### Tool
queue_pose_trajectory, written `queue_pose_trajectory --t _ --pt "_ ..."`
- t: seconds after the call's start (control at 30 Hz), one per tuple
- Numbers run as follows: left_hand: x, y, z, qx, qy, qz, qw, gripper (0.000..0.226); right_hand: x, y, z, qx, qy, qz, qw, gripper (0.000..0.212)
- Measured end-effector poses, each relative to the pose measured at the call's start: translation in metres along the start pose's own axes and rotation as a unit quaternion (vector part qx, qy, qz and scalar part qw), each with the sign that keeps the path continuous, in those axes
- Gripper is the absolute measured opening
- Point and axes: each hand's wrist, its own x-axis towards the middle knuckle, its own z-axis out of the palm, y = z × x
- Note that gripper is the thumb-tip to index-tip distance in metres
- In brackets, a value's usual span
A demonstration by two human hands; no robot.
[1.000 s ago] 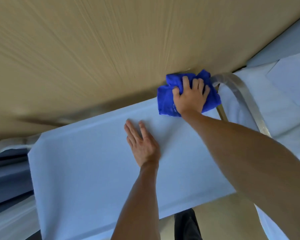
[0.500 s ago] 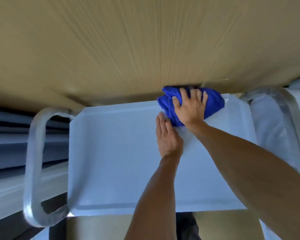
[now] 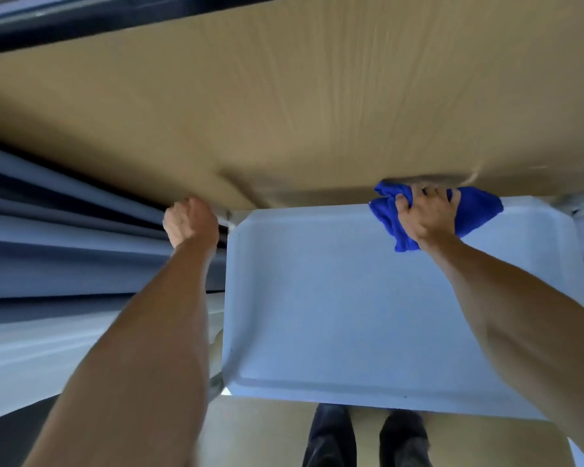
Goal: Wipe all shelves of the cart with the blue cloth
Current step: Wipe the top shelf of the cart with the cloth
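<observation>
Left hand [image 3: 190, 220] now off shelf [image 3: 351, 315], fisted at its corner; right fingers [image 3: 429, 197] still bunching blue cloth [image 3: 476, 207].

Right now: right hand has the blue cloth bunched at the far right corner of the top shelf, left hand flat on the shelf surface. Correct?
Not quite. The left hand is off the top shelf, closed at its far left corner. The rest holds: the head view shows the right hand bunching the blue cloth at the far right corner.
</observation>
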Motion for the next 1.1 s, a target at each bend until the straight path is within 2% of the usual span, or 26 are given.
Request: queue_pose_trajectory --t 0.17,0.3,0.4,0.47,0.53,0.6,0.77,0.87,0.97,1.03,1.1 --pt "-0.001 -0.018 0.002 -0.121 0.031 0.023 0.992 0.034 -0.028 -0.108 0.016 0.016 0.071 -0.077 0.994 0.034" --pt "0.003 -0.018 0.003 -0.126 0.034 0.03 0.991 0.028 -0.053 -0.212 0.031 0.058 0.034 -0.157 0.985 0.031" --pt "0.005 -0.021 0.008 -0.126 0.034 0.036 0.991 0.026 -0.08 -0.282 0.043 0.093 0.006 -0.234 0.968 0.037" --pt "0.008 -0.024 0.011 -0.123 0.04 0.042 0.991 0.024 -0.101 -0.304 0.046 0.1 -0.005 -0.238 0.966 0.041" --pt "0.009 -0.027 0.011 -0.124 0.04 0.044 0.99 0.024 -0.123 -0.295 0.044 0.098 -0.006 -0.251 0.963 0.042" --pt "0.009 -0.026 0.011 -0.126 0.039 0.056 0.99 0.026 -0.161 -0.264 0.038 0.098 -0.019 -0.301 0.949 0.042" --pt "0.015 -0.021 0.007 -0.125 0.058 0.087 0.987 0.027 -0.308 -0.191 0.02 0.096 -0.102 -0.321 0.937 0.05" --pt "0.013 -0.018 0.006 -0.12 0.065 0.1 0.986 0.027 -0.37 -0.152 0.006 0.069 -0.115 -0.366 0.921 0.052" --pt "0.002 -0.011 0.005 -0.093 0.091 0.102 0.986 0.02 -0.375 -0.138 0.008 0.042 -0.119 -0.416 0.9 0.058" --pt "-0.02 0.0 0.009 -0.074 0.122 0.149 0.979 0.027 -0.363 -0.139 0.012 0.033 -0.131 -0.417 0.899 0.057" --pt "-0.056 0.011 0.018 -0.081 0.103 0.203 0.97 0.037 -0.354 -0.144 0.01 0.046 -0.137 -0.397 0.906 0.051"
